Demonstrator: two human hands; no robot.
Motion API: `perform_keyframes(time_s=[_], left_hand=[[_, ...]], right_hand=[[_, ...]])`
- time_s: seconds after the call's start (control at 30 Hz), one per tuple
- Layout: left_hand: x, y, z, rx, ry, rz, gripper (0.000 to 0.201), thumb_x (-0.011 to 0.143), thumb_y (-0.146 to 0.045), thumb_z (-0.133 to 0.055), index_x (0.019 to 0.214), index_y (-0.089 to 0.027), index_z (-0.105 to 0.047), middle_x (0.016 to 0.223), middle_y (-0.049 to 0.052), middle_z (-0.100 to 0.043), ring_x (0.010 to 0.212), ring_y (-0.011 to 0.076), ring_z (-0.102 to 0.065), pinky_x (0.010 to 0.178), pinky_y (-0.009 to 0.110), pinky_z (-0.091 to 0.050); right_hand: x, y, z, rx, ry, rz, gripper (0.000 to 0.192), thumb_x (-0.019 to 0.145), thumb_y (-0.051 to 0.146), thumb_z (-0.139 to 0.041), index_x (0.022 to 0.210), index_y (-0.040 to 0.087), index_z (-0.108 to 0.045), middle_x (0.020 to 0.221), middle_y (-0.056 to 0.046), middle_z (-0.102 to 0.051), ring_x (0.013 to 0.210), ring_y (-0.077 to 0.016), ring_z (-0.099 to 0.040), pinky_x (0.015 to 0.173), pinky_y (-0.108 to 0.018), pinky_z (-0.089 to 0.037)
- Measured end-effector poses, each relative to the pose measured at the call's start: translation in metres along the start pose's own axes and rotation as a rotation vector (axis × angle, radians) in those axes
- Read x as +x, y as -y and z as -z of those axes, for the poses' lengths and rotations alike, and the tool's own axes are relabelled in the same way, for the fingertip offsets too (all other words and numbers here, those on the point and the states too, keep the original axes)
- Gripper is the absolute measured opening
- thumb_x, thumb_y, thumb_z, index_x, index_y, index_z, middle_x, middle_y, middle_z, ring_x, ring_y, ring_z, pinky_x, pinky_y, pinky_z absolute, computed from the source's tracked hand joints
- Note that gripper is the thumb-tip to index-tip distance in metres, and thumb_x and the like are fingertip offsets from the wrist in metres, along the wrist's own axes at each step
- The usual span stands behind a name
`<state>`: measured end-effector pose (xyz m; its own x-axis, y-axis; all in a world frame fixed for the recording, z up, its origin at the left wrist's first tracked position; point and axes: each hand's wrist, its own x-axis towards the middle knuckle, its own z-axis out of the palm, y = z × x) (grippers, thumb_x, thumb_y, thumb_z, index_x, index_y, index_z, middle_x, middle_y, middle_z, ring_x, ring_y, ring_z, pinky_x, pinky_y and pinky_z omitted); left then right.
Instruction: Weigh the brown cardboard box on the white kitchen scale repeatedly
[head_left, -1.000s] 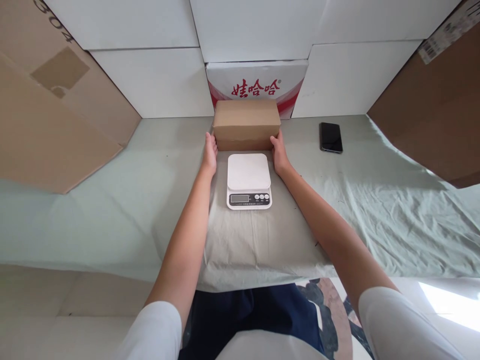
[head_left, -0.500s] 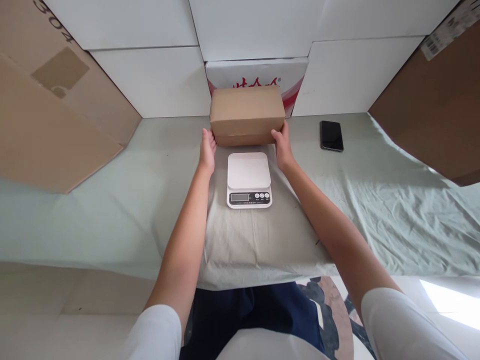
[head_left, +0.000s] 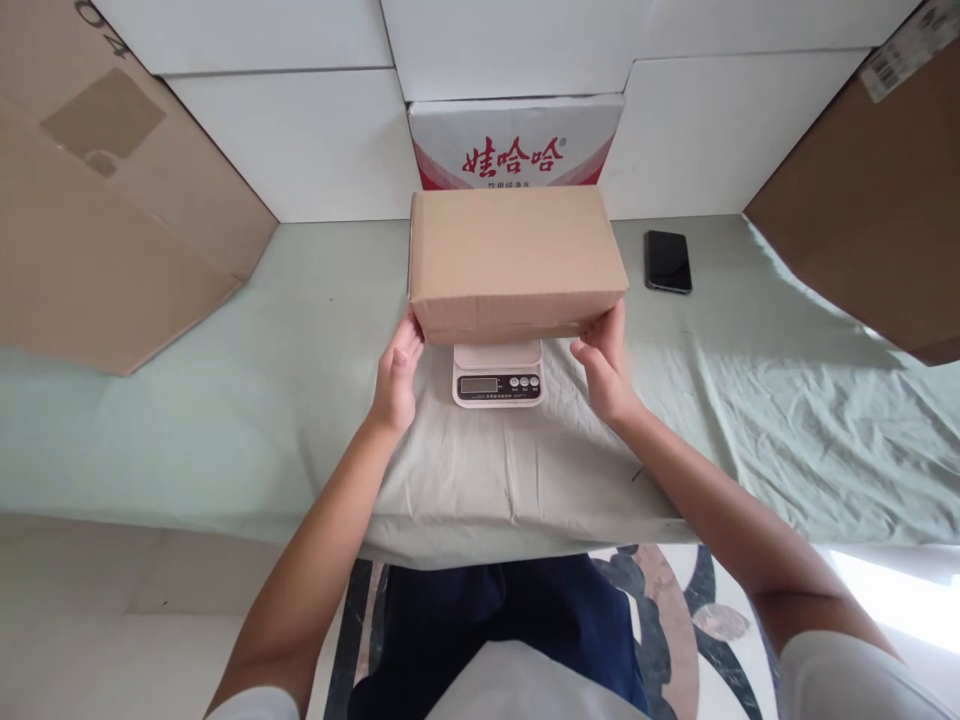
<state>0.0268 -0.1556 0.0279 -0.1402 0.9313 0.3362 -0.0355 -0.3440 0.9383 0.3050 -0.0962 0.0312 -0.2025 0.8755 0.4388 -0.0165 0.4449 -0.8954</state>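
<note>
A closed brown cardboard box (head_left: 514,255) hangs in the air above a small white kitchen scale (head_left: 496,375), hiding most of the scale's platform. My left hand (head_left: 395,375) grips the box's lower left corner. My right hand (head_left: 606,362) grips its lower right corner. Only the scale's front strip with the display and buttons shows below the box. The scale rests on a pale green cloth (head_left: 262,400) that covers the table.
A black phone (head_left: 667,261) lies on the cloth to the right. A white carton with red characters (head_left: 514,140) stands behind the box against white foam blocks (head_left: 300,140). Large cardboard sheets lean at the left (head_left: 97,230) and right (head_left: 877,220).
Both hands have lifted the box off the cloth behind the scale and brought it toward me, over the scale. The camera has tilted down a little.
</note>
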Motion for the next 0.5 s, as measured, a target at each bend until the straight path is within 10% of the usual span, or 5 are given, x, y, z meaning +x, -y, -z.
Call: perform_keyframes(time_s=[0.5], left_hand=[[-0.014,0.028,-0.001,-0.006,-0.127,0.021,0.083,0.085,-0.092,-0.038,0.146,-0.039,-0.06,0.162,0.009,-0.057,0.156,0.0344,-0.048,0.126,0.051,-0.04]], right_hand=[[-0.02,-0.013,-0.002,-0.012,-0.011,-0.039,0.062,0.087,0.058,-0.061,0.145,0.049,-0.041,0.156,0.0,-0.049,0.146,-0.0318,-0.048,0.123,-0.059,-0.046]])
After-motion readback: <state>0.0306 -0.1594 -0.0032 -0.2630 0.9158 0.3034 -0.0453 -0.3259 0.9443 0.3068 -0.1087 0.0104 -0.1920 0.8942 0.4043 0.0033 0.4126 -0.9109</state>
